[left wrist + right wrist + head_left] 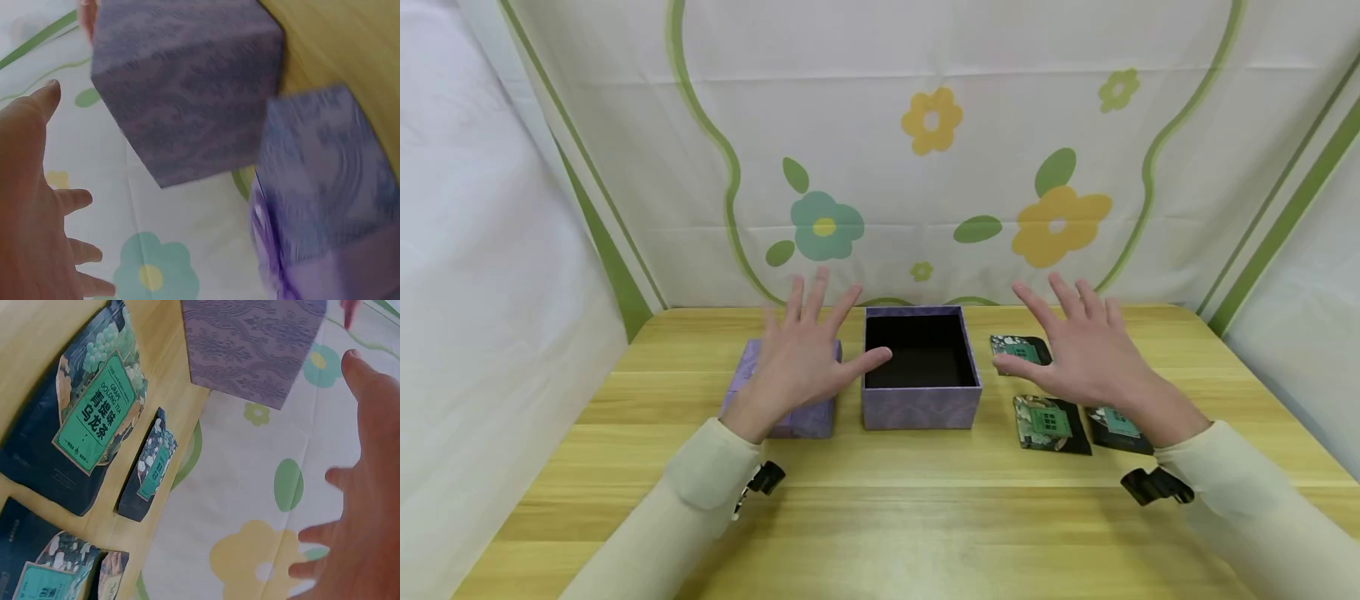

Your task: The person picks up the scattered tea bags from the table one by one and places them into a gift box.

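Hands are both held spread, fingers straight, nothing gripped. Left hand [801, 354] is seen above the purple patterned box lid [752, 375], which lies on the light wooden surface [880, 508] just left of the open purple patterned cardboard box with black lining [921, 404]; contact with the lid cannot be told. Right hand [1086, 350] is held over three dark tea packets with green labels [1048, 423], laid flat right of the box, one at the back, two nearer. Cream sleeves [1240, 492] are worn, a black clip at each wrist. White cloth with printed flowers [932, 121] is hung behind the surface.
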A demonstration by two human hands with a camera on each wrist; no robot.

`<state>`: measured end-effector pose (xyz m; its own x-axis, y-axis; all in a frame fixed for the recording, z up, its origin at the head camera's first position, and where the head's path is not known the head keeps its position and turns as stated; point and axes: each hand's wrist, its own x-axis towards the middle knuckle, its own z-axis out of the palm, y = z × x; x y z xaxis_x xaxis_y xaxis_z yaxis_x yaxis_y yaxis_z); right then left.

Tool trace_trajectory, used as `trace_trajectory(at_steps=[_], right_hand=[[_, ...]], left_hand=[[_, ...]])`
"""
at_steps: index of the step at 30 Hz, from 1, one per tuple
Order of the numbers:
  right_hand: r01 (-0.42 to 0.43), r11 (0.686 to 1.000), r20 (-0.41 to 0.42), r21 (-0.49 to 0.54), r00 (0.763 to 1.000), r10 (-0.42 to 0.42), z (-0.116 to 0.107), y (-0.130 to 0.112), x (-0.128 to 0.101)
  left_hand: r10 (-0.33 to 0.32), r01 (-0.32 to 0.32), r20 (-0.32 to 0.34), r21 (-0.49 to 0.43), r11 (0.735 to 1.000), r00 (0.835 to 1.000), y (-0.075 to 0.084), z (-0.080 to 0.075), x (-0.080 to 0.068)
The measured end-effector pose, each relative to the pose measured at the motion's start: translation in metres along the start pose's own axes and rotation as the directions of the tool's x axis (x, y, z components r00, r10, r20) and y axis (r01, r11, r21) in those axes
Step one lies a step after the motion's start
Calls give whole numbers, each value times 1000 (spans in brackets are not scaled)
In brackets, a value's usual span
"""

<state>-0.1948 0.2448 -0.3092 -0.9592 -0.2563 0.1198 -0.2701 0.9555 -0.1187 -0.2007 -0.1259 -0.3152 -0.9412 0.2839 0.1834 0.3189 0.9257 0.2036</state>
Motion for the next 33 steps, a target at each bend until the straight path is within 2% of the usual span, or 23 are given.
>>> trace_trajectory(at_steps=[3,6,10,12,15,19,24,33], right_hand=[[84,994,-8,73,996,-84,1,7,-5],[151,972,-12,183,988,-151,4,16,-11],[170,935,-9,311,984,-176,10,28,-20],[169,925,-8,342,984,-177,15,33,-24],[164,916,-1,365,984,-176,22,39,-30],[144,922,31,360,986,-167,32,46,-38],[126,927,56,353,986,-155,41,53,-43],[147,927,85,345,979,-186,52,59,-48]], left_hand=[[31,-30,13,-70,997,999,4,1,-3],[69,-64,36,-124,990,997,8,6,-8],[83,-70,73,-159,985,994,12,17,-13],[76,-61,89,-166,984,993,12,23,-15],[70,-49,116,-173,984,991,12,31,-17],[64,-34,143,-203,979,988,13,37,-19],[51,-16,145,-229,973,988,13,37,-20],[49,-9,145,-266,964,988,12,40,-20]])
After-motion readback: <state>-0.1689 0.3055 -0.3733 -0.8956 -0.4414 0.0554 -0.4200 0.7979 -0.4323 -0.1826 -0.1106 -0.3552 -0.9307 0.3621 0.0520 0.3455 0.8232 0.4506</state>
